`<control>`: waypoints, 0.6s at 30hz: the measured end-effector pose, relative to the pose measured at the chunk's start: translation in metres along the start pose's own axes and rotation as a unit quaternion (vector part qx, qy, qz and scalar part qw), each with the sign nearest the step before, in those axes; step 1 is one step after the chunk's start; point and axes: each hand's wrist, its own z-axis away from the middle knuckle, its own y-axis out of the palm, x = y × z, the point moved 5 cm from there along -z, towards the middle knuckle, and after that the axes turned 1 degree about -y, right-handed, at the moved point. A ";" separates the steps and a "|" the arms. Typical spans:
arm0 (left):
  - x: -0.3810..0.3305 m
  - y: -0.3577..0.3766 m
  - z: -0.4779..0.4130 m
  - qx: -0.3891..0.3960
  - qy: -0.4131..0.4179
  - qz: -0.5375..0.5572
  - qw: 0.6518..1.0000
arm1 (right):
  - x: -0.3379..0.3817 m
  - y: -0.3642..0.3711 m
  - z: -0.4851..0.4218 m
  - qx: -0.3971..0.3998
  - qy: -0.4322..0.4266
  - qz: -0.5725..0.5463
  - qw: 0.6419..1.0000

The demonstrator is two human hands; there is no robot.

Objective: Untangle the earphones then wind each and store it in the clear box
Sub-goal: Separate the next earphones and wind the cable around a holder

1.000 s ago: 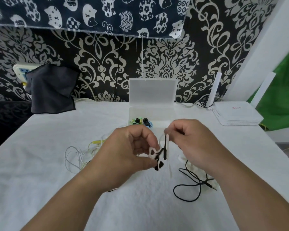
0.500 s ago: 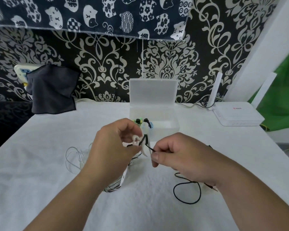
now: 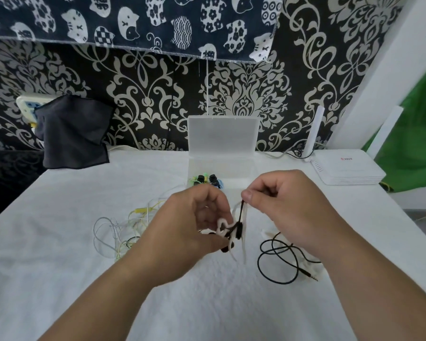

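Note:
My left hand (image 3: 194,227) pinches a small knot of black and white earphone cables (image 3: 233,231) above the white tabletop. My right hand (image 3: 285,205) pinches the black cable just above that knot, holding it up taut. The rest of the black cable (image 3: 276,262) lies in loops under my right wrist, its jack at the right end. A loose pile of white and yellow cables (image 3: 123,230) lies left of my left hand. The clear box (image 3: 234,168) stands open behind my hands, lid upright, with wound green and blue earphones (image 3: 207,180) inside at its left.
A white router (image 3: 347,168) with an upright antenna sits at the back right. A dark cloth (image 3: 71,131) hangs over something at the back left. The patterned wall runs along the table's far edge, and a green sheet (image 3: 418,143) hangs at the far right.
My right hand rose from low beside the knot to above it, pulling the black cable upward. My left hand dropped slightly with the knot.

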 end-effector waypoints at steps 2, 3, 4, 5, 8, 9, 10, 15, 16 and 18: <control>0.002 -0.002 -0.002 -0.003 0.002 0.053 0.999 | -0.002 0.000 0.000 -0.002 0.022 -0.037 0.999; 0.002 -0.003 -0.002 -0.002 0.003 0.073 0.997 | -0.004 0.000 0.000 0.001 0.033 -0.052 0.998; 0.002 -0.002 -0.002 0.002 0.007 0.092 0.996 | -0.005 0.003 0.000 0.010 0.044 -0.058 0.997; 0.001 -0.002 -0.002 0.007 0.013 0.110 0.994 | -0.006 0.007 0.000 0.029 0.058 -0.056 0.996; -0.002 -0.003 -0.003 -0.017 0.033 0.190 0.981 | -0.010 0.029 0.004 0.129 0.097 -0.065 0.985; -0.001 -0.006 -0.003 -0.042 0.034 0.220 0.974 | -0.010 0.036 0.007 0.159 0.109 -0.079 0.978; 0.001 -0.010 -0.004 -0.074 0.032 0.235 0.969 | -0.009 0.042 0.010 0.182 0.122 -0.094 0.971; 0.009 -0.031 -0.003 -0.194 0.007 0.142 0.971 | -0.002 0.047 0.016 0.229 0.126 -0.102 0.960; 0.009 -0.033 -0.003 -0.205 0.006 0.106 0.973 | 0.000 0.045 0.016 0.235 0.114 -0.086 0.961; 0.005 -0.036 -0.001 -0.225 0.013 0.010 0.974 | 0.004 0.041 0.018 0.249 0.089 -0.061 0.962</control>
